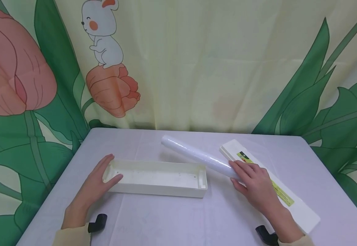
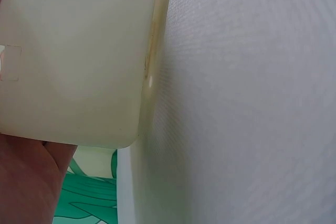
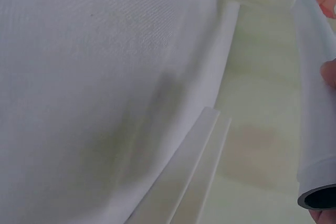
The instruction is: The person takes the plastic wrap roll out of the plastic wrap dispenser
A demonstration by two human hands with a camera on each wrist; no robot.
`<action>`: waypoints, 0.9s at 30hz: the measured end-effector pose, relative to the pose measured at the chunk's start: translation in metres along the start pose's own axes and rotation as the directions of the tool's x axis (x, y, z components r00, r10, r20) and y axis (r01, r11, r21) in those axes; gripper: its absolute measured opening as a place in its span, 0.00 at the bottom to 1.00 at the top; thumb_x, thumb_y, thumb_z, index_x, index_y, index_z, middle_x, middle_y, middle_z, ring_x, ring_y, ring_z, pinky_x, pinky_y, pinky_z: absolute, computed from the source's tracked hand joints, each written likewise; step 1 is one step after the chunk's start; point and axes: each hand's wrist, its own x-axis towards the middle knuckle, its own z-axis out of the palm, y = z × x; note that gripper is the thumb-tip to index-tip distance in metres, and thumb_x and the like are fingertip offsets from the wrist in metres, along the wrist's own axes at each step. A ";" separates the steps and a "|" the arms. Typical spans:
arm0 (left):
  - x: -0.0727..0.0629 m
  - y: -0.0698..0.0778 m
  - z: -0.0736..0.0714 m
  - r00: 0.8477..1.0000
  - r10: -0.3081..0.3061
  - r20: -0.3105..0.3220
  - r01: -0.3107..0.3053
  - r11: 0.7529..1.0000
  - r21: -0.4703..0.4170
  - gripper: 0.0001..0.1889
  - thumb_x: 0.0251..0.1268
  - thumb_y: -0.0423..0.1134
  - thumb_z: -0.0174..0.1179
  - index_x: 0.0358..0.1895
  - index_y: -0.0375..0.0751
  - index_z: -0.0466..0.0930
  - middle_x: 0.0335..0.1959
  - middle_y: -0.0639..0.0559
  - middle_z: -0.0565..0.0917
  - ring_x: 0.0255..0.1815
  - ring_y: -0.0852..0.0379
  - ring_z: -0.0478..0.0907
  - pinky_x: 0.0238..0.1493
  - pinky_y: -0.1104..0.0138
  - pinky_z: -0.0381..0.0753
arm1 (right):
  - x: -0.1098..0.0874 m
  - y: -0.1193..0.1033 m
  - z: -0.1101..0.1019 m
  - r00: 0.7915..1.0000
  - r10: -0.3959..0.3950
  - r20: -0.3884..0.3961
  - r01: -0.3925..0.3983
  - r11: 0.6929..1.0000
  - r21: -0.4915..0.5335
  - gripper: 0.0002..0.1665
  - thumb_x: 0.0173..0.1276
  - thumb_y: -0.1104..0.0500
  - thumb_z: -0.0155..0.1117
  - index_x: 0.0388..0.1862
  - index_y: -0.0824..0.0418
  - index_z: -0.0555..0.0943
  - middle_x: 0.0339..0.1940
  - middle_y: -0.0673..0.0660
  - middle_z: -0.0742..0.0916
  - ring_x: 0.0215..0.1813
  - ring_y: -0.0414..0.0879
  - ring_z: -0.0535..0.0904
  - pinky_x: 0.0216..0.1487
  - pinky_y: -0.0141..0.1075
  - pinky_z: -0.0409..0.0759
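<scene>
A long, shallow off-white box (image 1: 157,190) sits uncovered on the table, some small specks on its floor. My left hand (image 1: 96,182) grips its left end, thumb over the near rim and fingers at the far side. In the left wrist view the box's outer wall (image 2: 73,61) fills the upper left. My right hand (image 1: 255,182) holds a roll of clear plastic wrap (image 1: 197,153) near its right end, thumb on the near side. The roll slants up to the far left, past the box's right corner. Its dark hollow core (image 3: 321,198) shows in the right wrist view.
A long white lid (image 1: 301,213) with a green and yellow label lies aslant at the right, partly under my right forearm. White cloth covers the table (image 1: 154,222). A curtain (image 1: 197,68) printed with plants and a rabbit hangs behind the far edge.
</scene>
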 end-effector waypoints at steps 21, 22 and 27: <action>0.000 0.001 -0.001 1.000 0.015 -0.005 -0.015 1.000 0.004 0.47 0.67 0.58 0.64 0.80 0.38 0.53 0.80 0.38 0.54 0.78 0.34 0.51 0.70 0.34 0.55 | -0.036 0.004 -0.025 0.984 0.160 0.075 -0.151 0.982 -0.113 0.42 0.80 0.31 0.32 0.65 0.59 0.79 0.54 0.61 0.85 0.46 0.61 0.78 0.32 0.54 0.73; 0.000 0.000 -0.001 1.000 0.015 -0.006 -0.015 1.000 0.004 0.47 0.67 0.58 0.64 0.80 0.38 0.53 0.80 0.38 0.54 0.78 0.34 0.51 0.70 0.34 0.55 | -0.037 0.004 -0.026 0.982 0.170 0.086 -0.160 0.980 -0.117 0.43 0.80 0.31 0.31 0.65 0.59 0.79 0.54 0.61 0.84 0.46 0.61 0.78 0.33 0.55 0.73; 0.000 0.000 -0.001 1.000 0.012 -0.002 -0.012 1.000 0.005 0.47 0.67 0.58 0.64 0.80 0.38 0.53 0.80 0.38 0.54 0.78 0.34 0.52 0.69 0.34 0.56 | -0.044 0.002 -0.034 0.969 0.215 0.122 -0.197 0.970 -0.142 0.47 0.78 0.28 0.27 0.66 0.60 0.78 0.55 0.62 0.84 0.47 0.62 0.77 0.34 0.56 0.74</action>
